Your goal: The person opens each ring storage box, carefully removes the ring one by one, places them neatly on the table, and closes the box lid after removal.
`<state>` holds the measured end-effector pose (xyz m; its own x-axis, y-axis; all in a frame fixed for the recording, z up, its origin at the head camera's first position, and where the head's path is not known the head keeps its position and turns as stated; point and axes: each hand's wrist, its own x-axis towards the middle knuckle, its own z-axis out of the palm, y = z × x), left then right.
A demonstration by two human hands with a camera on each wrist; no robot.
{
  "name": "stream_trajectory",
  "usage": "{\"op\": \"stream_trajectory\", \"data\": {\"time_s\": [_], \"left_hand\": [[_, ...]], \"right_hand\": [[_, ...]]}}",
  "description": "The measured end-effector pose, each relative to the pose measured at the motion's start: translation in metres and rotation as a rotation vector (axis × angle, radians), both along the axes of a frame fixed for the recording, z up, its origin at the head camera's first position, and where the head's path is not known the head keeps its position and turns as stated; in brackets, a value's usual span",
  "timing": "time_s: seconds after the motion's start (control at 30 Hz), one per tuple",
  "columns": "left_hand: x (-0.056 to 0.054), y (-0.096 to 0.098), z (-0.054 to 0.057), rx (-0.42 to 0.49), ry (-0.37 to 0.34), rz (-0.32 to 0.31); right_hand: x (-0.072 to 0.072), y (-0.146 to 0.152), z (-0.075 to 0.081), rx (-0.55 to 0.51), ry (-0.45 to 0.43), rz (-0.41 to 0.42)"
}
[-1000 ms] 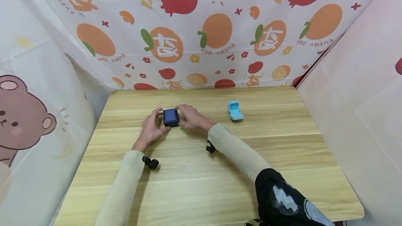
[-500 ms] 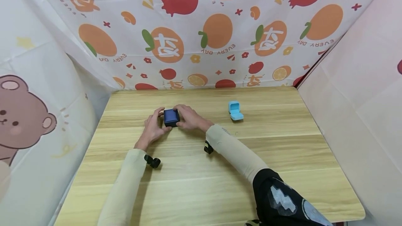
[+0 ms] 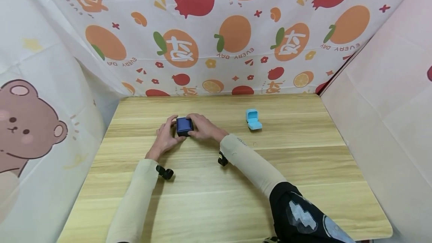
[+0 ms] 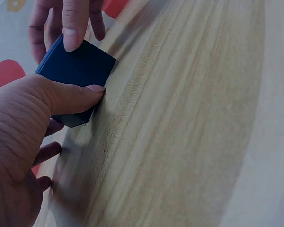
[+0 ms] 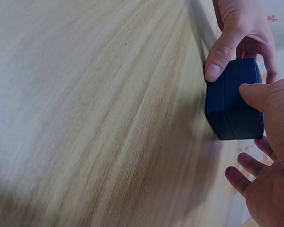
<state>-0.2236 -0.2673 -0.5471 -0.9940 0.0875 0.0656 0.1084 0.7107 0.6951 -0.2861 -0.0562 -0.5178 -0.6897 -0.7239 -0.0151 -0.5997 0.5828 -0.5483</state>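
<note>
In the head view a closed, dark blue jewelry box (image 3: pixel 184 125) stands on the table, left of the middle. My left hand (image 3: pixel 164 138) grips it from the left, the thumb low on the front face, as the right wrist view also shows on the box (image 5: pixel 236 113). From the right, my right hand (image 3: pixel 203 127) holds the upper part, with its thumb on the front near the top edge. A seam runs across the box between the two thumbs. The far fingers are partly hidden behind the box (image 4: pixel 80 61) in the left wrist view.
A small light blue ring box (image 3: pixel 253 120) stands open on the wooden table (image 3: pixel 209 198), to the right. A tiny, faint ring-shaped thing (image 3: pixel 254 144) lies nearer to me. Behind the table hangs a fruit-print cloth (image 3: pixel 216 70); pale cloths cover both sides.
The box and the hold of both hands on it look nearly the same. My right forearm has shifted slightly left, and the whole head view has drifted a little.
</note>
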Motion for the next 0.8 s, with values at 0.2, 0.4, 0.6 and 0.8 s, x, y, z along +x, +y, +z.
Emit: {"op": "stream_trajectory", "data": {"time_s": [0.2,0.4,0.6,0.8], "left_hand": [[-0.0028,-0.0005,-0.0017,-0.007,-0.003,-0.004],[-0.003,0.0001,-0.003,0.003,-0.009,0.0],[-0.0034,0.0007,-0.0022,0.002,-0.025,0.033],[-0.0013,0.0021,0.0002,-0.014,-0.029,0.044]], "right_hand": [[0.0,-0.0004,0.0007,0.008,-0.005,-0.007],[-0.0003,0.0007,0.0013,0.032,0.001,-0.007],[-0.0014,0.0005,0.002,0.043,0.037,-0.008],[-0.003,-0.0004,-0.0035,0.039,0.095,-0.013]]}}
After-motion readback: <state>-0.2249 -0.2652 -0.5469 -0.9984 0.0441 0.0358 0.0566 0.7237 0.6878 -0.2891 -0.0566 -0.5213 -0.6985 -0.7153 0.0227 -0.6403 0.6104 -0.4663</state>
